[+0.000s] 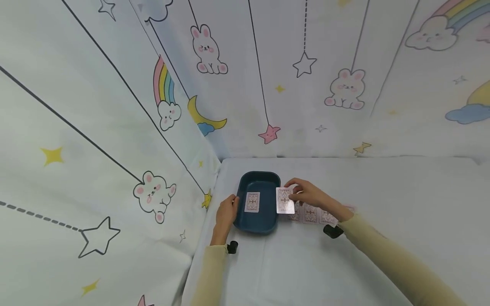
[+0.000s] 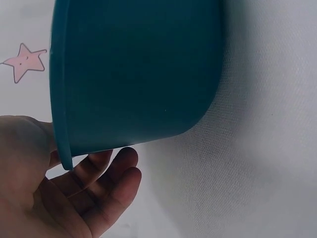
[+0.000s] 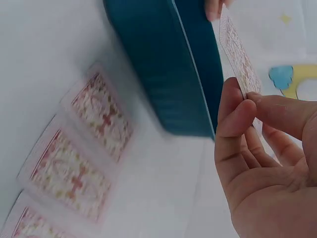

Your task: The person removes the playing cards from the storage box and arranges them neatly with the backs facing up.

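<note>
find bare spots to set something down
The white tabletop is bare right of the right sleeve, back to the patterned backdrop, and between it and the left sleeve, in front of the teal tray. Crowded: right of the tray, with the row of playing cards and right hand; left, with the left hand.

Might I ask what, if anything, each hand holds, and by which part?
Right hand: a card, by one edge. Left hand: the tray, by its rim.
</note>
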`<action>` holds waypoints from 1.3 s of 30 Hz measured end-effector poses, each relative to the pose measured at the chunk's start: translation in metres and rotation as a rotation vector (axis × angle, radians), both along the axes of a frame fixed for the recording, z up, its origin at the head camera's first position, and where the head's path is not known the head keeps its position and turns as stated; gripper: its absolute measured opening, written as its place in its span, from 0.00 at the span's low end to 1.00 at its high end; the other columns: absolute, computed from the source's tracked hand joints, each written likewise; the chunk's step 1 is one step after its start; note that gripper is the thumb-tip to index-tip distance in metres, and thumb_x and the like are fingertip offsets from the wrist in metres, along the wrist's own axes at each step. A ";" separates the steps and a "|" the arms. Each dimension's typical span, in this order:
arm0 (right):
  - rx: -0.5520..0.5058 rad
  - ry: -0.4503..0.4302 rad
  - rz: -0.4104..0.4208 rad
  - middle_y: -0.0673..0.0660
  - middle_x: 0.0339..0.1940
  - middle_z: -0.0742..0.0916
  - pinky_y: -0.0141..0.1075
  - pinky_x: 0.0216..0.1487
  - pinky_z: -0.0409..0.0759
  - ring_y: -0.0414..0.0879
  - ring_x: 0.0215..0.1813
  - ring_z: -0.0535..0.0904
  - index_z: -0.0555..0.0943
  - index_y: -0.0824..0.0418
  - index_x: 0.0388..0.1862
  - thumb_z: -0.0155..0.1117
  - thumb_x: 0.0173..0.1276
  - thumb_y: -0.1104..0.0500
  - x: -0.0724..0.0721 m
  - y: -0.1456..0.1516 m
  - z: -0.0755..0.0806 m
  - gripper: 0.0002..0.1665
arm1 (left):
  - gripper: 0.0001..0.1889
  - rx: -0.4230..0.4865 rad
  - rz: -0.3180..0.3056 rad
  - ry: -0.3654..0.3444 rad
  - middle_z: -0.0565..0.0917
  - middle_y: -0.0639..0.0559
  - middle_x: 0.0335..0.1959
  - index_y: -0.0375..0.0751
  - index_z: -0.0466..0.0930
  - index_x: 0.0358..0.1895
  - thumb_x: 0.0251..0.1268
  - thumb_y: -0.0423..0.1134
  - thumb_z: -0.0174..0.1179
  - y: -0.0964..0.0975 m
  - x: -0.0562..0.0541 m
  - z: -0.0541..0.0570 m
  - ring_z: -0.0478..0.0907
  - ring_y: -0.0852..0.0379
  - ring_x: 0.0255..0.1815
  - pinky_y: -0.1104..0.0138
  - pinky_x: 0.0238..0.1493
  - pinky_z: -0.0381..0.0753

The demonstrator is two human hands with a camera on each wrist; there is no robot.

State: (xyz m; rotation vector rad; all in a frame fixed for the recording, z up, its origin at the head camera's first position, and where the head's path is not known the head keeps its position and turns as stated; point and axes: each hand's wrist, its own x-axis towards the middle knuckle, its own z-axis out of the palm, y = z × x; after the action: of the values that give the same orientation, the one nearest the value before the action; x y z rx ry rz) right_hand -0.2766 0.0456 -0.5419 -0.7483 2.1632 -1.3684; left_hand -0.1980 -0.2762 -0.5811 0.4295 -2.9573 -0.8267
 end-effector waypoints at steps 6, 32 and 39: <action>-0.026 -0.003 -0.068 0.68 0.41 0.84 0.45 0.35 0.82 0.58 0.39 0.81 0.71 0.61 0.67 0.62 0.75 0.59 0.004 0.045 -0.010 0.25 | 0.14 0.017 0.015 -0.014 0.76 0.49 0.27 0.42 0.78 0.42 0.81 0.47 0.47 -0.004 0.002 0.000 0.71 0.54 0.27 0.64 0.30 0.67; 0.197 0.027 -0.329 0.65 0.49 0.82 0.35 0.40 0.83 0.44 0.42 0.79 0.70 0.63 0.70 0.61 0.75 0.53 0.027 0.220 -0.071 0.29 | 0.14 -0.005 0.044 -0.023 0.79 0.46 0.31 0.40 0.78 0.44 0.81 0.46 0.48 -0.001 0.002 0.001 0.73 0.52 0.30 0.61 0.32 0.70; 0.275 0.033 -0.369 0.66 0.49 0.82 0.37 0.38 0.78 0.49 0.44 0.76 0.70 0.64 0.69 0.61 0.76 0.51 0.036 0.245 -0.075 0.30 | 0.14 0.013 0.027 -0.025 0.78 0.47 0.30 0.40 0.78 0.45 0.81 0.45 0.48 0.005 0.002 0.000 0.72 0.52 0.29 0.62 0.32 0.70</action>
State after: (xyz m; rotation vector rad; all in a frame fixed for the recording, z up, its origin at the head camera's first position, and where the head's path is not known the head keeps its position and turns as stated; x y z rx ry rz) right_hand -0.2403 0.2904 -0.6167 -0.2772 2.5375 -1.1891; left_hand -0.1961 -0.2716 -0.5810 0.4837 -2.9635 -0.8439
